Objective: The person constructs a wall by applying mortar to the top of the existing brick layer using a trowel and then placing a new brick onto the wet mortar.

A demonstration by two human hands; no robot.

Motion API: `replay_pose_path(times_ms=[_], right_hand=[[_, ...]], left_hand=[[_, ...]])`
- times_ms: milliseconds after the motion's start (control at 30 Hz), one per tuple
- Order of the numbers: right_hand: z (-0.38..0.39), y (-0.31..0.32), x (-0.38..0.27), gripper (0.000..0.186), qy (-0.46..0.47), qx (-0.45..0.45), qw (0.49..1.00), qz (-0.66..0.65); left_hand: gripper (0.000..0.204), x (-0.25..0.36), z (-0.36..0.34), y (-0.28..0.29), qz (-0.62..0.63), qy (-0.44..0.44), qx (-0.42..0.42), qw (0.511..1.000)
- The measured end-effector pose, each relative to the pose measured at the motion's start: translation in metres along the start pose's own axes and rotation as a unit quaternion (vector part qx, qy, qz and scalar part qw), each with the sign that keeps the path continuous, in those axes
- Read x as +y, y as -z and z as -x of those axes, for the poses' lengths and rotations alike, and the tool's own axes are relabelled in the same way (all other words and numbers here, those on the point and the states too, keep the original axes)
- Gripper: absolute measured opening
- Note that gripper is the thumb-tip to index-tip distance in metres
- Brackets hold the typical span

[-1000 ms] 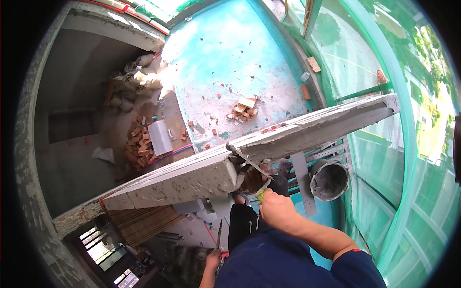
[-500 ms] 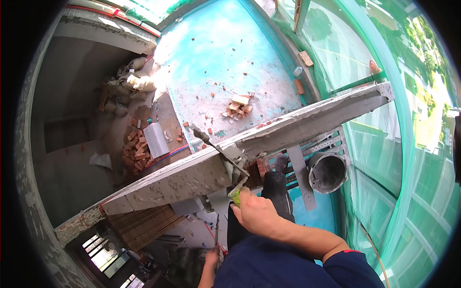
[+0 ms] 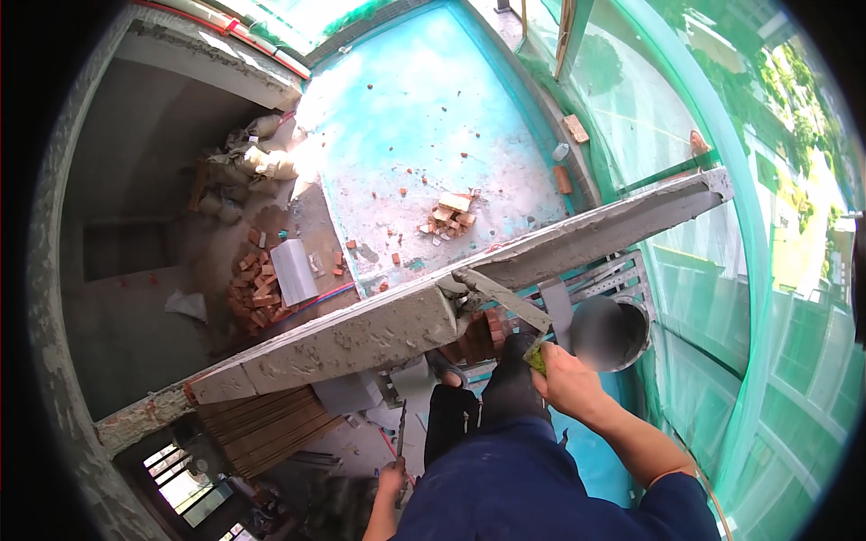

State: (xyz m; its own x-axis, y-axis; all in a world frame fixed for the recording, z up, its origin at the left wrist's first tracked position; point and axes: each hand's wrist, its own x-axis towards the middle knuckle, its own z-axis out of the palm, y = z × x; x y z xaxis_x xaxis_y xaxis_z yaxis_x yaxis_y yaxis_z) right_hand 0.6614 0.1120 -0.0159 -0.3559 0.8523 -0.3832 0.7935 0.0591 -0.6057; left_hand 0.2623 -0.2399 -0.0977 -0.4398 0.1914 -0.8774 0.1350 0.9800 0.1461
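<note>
Steel and mortar meet at the middle of the scene: the person's right hand (image 3: pixel 566 379) is clenched around the yellow-green handle of a flat grey plastering trowel (image 3: pixel 502 299), whose blade lies tilted against the top of the long grey mortar-skimmed wall top (image 3: pixel 379 332) that runs from near left to far right. The trowel looks stiff and fairly light, best held just where it is, by the handle behind the blade; wet mortar on it would likely be heavy, soft and prone to slide off.

The left hand (image 3: pixel 393 478), low and near, has its fingers wrapped round a thin dark rod-like tool (image 3: pixel 400 433) that points upward; its exact kind cannot be told.

To the right of the blade sits a round grey bucket (image 3: pixel 612 332) on a metal grating, close to the right hand. Beyond the wall edge the drop is open, down to a teal-stained concrete floor (image 3: pixel 424 117) with scattered red brick pieces (image 3: pixel 448 215). Green mesh netting (image 3: pixel 722 270) closes in the right side, so free room lies mostly left and far.
</note>
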Motion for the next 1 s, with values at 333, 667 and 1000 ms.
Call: replay_pose_path(times_ms=[333,667,1000], right_hand=[[-0.012,-0.014,-0.044,0.031,0.013,-0.021,1.0,-0.008],[-0.027,0.02,-0.072,0.032,0.083,-0.01,0.983,-0.166],[-0.042,0.055,0.089,0.022,0.058,0.062,0.988,0.131]], left_hand=[[0.049,-0.008,0.003,0.008,0.0,0.043,0.002,0.999],[0.05,0.019,0.011,0.016,-0.124,-0.014,0.002,0.992],[0.05,0.025,0.021,0.029,-0.169,-0.07,0.045,0.982]])
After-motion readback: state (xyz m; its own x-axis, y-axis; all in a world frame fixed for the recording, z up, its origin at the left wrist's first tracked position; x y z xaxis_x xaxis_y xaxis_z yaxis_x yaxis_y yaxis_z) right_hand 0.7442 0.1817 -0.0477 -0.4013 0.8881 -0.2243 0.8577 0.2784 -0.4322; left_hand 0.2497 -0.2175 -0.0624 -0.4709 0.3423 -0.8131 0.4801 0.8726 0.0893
